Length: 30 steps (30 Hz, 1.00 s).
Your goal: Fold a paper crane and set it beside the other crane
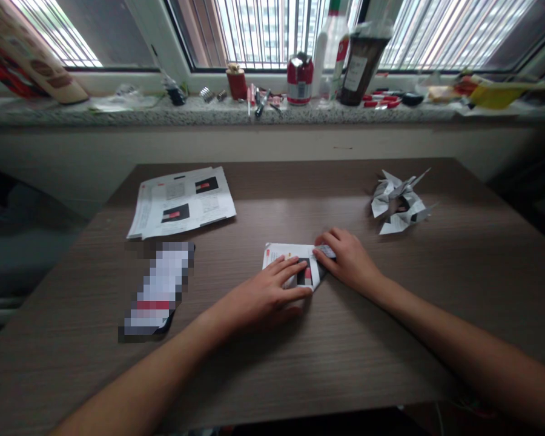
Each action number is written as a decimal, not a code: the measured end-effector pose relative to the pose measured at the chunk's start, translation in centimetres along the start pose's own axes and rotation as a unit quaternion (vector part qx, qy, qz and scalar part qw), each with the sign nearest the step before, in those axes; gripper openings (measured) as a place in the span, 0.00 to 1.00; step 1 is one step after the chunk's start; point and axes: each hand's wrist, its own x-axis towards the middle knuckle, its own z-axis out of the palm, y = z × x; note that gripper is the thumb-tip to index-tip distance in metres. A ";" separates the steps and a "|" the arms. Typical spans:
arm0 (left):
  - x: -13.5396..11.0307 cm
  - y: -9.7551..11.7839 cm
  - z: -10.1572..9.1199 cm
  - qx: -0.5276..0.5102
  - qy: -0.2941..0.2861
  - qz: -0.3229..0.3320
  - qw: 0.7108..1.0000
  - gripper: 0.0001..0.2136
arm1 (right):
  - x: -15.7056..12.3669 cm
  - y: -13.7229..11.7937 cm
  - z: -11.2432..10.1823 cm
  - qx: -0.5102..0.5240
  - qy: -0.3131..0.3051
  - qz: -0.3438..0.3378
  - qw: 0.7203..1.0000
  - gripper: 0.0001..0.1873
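A small folded piece of printed paper (287, 255) lies on the brown wooden table (345, 363) near the middle. My left hand (266, 297) lies flat on its lower part, fingers stretched out and pressing it down. My right hand (347, 260) rests at the paper's right edge, its fingers curled and pinching a folded flap there. Both forearms reach in from the bottom of the view.
A stack of printed sheets (181, 203) lies at the back left of the table. A blurred-out flat object (158, 290) sits left of my hands. A folded paper shape (399, 203) stands at the back right. The windowsill (118, 112) holds a can, bottles, pens and other clutter.
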 end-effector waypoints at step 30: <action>0.2 -0.2 -0.4 -0.008 -0.025 -0.004 1.000 0.23 | 0.0 0.1 1.0 -0.010 0.028 0.010 1.000 0.06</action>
